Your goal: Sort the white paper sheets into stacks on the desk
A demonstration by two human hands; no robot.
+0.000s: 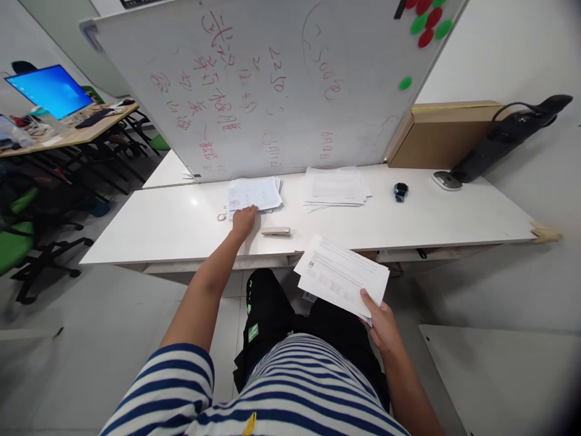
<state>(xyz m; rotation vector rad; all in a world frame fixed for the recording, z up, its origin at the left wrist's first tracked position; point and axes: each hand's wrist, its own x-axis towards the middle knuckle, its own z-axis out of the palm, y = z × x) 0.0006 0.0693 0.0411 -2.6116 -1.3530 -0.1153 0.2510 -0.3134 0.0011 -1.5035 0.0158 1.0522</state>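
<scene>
My right hand (384,321) grips a few printed sheets of paper (338,275) by their near right corner, thumb on top. The sheets are held tilted above my lap, in front of the desk edge. On the desk, my left hand (245,221) is at the front edge of a stack of papers (255,194), its fingers bent and closed at the top sheet's edge. Just right of that hand lies a beige stapler (276,232). A second stack of paper (336,184) lies farther right. A small ring-shaped item (221,217) is left of the first stack.
A whiteboard (290,91) with red writing stands at the back of the white desk (149,224). On the right are a smartwatch (400,192), a computer mouse (447,180), a cardboard box (440,139) and a black bottle (508,139). A monitor (52,91) stands far left.
</scene>
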